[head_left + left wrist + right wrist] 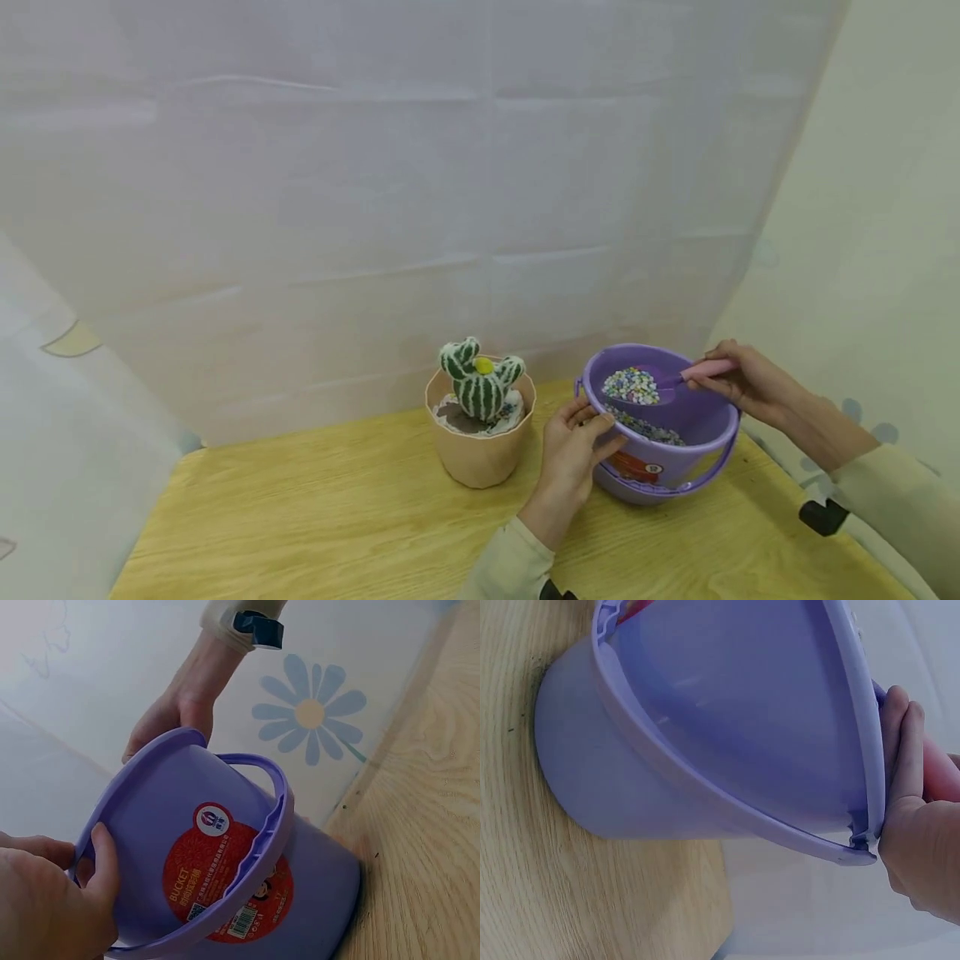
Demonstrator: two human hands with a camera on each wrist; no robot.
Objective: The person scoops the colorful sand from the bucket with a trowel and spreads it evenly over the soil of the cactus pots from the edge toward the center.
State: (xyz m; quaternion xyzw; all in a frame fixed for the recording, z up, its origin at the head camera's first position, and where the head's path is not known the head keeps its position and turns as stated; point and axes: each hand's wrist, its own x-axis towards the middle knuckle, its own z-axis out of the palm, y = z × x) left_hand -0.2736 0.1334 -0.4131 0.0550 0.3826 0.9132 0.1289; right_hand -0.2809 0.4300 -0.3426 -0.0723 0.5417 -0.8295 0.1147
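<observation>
A purple bucket [705, 421] stands at the right of the wooden table, its handle hanging down over the front. My left hand [570, 450] grips its left rim, with the thumb and fingers around the edge. In my right hand [753, 387] is a small trowel with a pink handle [712, 368], held over the bucket's mouth. Its purple blade carries a heap of multicoloured pebbles [632, 386]. More pebbles [648, 431] lie inside the bucket below. The left wrist view shows a red label [199, 862] on the bucket wall [322, 870].
Left of the bucket is a peach pot [480, 461] holding a green-and-white knitted cactus [480, 393] with a yellow flower, and some pebbles around its base. Pale sheeting [375, 208] rises behind the table [300, 508]. A flower-printed wall [309, 714] borders the right side.
</observation>
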